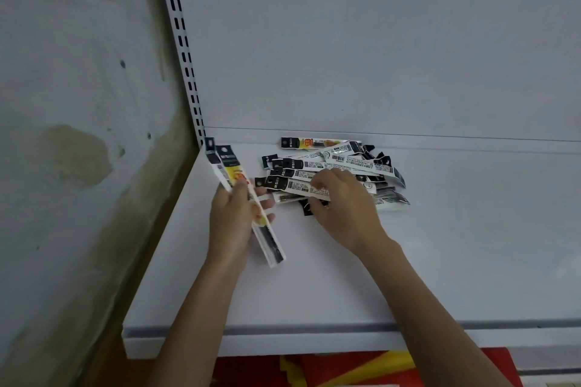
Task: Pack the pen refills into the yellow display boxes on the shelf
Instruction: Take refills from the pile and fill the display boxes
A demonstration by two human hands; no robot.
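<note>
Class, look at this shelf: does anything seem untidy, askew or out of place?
Yes. The narrow black-and-white plastic refill packets lie criss-crossed in a loose heap at the back of the white metal shelf, pointing every way, none boxed.

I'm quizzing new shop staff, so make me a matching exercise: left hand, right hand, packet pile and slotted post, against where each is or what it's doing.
1 left hand; 2 right hand; 3 packet pile; 4 slotted post.
A on the shelf, near the back; B rear left corner; C grips a few packets; D touches the pile.
Pairs: 1-C, 2-D, 3-A, 4-B.
</note>
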